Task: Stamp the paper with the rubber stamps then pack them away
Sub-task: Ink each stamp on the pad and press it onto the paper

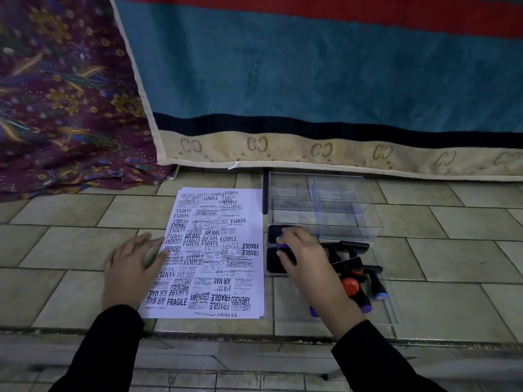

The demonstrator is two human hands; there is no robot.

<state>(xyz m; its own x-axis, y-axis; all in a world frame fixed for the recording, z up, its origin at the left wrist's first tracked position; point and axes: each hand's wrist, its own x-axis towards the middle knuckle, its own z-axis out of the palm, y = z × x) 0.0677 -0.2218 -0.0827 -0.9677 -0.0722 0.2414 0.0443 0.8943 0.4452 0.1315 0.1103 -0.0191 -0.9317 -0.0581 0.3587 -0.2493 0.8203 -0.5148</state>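
1. The one head view looks down at a floor of pale rectangular tiles [70,244], where a white sheet of paper crowded with black stamped words [215,222] lies lengthwise away from the person.
2. The left hand [133,264] lies flat on the floor at the paper's left edge. Its fingers are straight and spread, and their tips rest on the sheet's margin.
3. The right hand [302,256] is just beyond the paper's right edge. Its fingers are curled round a small rubber stamp with a purple knob [282,246].
4. That stamp is held over an open black ink pad case [275,264], which sits touching or just beside the paper's right edge. Whether the stamp face meets the pad cannot be told.
5. Behind the ink pad stands a clear plastic box with inner dividers [325,205]. A thin black stick [265,193] lies between this box and the paper's far right corner.
6. To the right of the right wrist, a shallow clear plastic lid [393,306] holds a heap of black-handled stamps, among them one with an orange knob [350,287], one with a purple end [367,307] and one with a blue end [380,295].
7. Along the far side of the floor hangs a teal cloth with a dark band and cream border [311,80]. A maroon floral fabric [56,94] is bunched at the far left.
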